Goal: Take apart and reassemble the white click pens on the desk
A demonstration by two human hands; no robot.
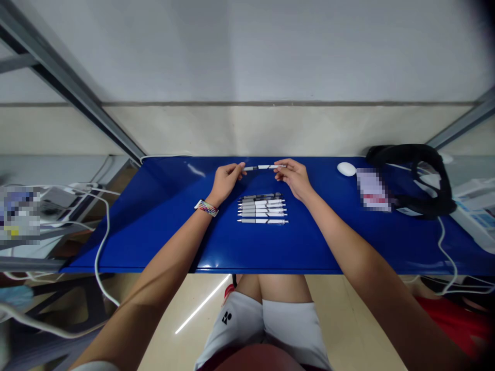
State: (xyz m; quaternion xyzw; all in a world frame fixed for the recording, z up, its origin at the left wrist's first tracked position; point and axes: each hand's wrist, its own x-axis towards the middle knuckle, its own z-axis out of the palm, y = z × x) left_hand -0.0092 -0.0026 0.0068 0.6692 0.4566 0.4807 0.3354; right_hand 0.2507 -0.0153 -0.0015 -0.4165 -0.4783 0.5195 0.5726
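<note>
A white and grey pen (265, 167) lies level between my two hands near the back of the blue table (162, 216). My left hand (228, 180) pinches its grey end, and my right hand (293, 176) pinches the white end. Nearer to me, several pens (261, 205) lie side by side in a row, tips to the left. The farthest of them looks dark grey and clear. One white pen (263, 221) sits a little apart at the near side of the row.
On the right are a white computer mouse (346, 169), a blurred-out packet (373, 189) and a black strap-like headset (415, 180). White cables (102, 247) hang at the left edge. A wall (270, 129) rises behind the table, with metal posts (116, 123) at the sides.
</note>
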